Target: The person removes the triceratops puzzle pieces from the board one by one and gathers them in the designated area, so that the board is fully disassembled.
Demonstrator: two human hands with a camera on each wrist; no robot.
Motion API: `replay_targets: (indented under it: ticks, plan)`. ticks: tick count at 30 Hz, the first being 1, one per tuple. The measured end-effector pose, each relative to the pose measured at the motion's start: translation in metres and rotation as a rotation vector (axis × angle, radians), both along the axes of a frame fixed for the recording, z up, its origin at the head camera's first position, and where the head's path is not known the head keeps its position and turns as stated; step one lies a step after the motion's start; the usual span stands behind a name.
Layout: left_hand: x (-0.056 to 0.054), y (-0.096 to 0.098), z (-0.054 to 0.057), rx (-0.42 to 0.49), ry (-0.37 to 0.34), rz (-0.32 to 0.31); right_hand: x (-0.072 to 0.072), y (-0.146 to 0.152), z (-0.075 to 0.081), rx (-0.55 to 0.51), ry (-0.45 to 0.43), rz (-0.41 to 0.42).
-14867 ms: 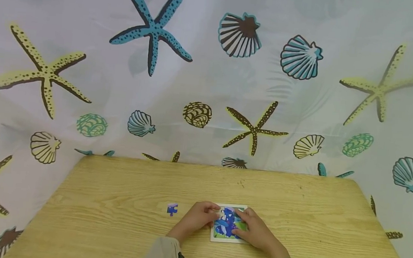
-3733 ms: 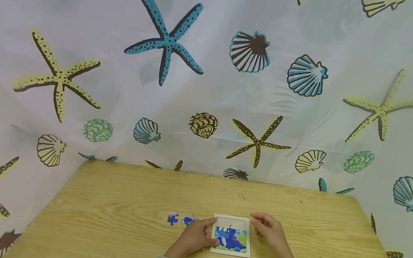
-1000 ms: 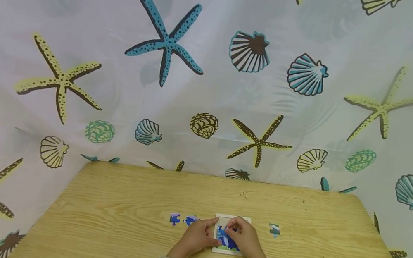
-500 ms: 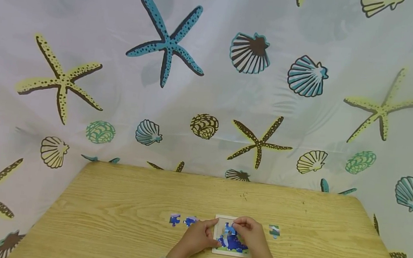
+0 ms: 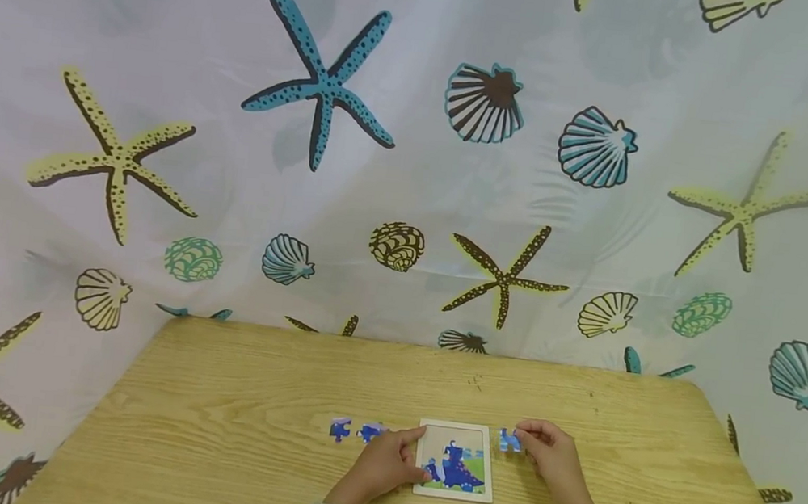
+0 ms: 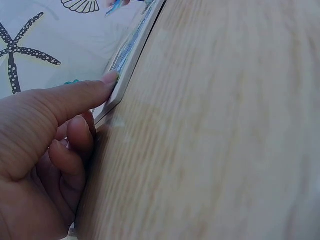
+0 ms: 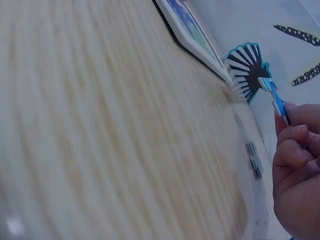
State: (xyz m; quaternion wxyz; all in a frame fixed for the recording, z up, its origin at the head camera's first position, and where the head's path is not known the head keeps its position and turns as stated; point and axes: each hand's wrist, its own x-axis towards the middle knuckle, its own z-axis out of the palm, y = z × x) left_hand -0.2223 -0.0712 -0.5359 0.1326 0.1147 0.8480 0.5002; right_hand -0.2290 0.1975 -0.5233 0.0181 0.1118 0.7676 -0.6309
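While the left hand point(image 5: 377, 470) holds the puzzle frame point(image 5: 452, 497) at its 9 o'clock edge, thumb over the rim, the right hand point(image 5: 551, 451) pinches a blue piece point(image 5: 510, 440) just off the frame, toward 2 o'clock. Frame sits flat on the surface point(image 5: 251, 399), picture part-filled, bare toward 11. Two loose pieces point(image 5: 340, 429) near 9 o'clock, another loose piece point(image 7: 254, 161) near the right hand. Likely step: moving single pieces between frame and surface; next move probably calls for lowering the piece flat, clear of its neighbour, frame kept steady.
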Motion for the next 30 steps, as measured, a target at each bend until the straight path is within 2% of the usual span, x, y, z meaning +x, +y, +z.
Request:
replay_targets:
  ticks: [8,13,17,22,30]
  plan:
    - [-0.001,-0.001,-0.001,0.000,0.004,-0.003,0.006,0.048,-0.003,0.067,-0.068,-0.051]
    - [0.000,-0.001,-0.001,0.000,0.004,-0.005,0.008,0.066,-0.004,0.104,-0.070,-0.074]
    - [0.000,-0.001,0.000,0.001,-0.005,-0.005,0.009,0.074,-0.006,0.122,-0.070,-0.085]
    - [0.001,-0.002,0.002,0.042,-0.050,-0.012,0.009,0.076,-0.009,0.162,-0.064,-0.094]
    - [0.002,-0.002,0.004,0.068,-0.074,-0.007,0.007,0.074,-0.013,0.326,-0.026,-0.081]
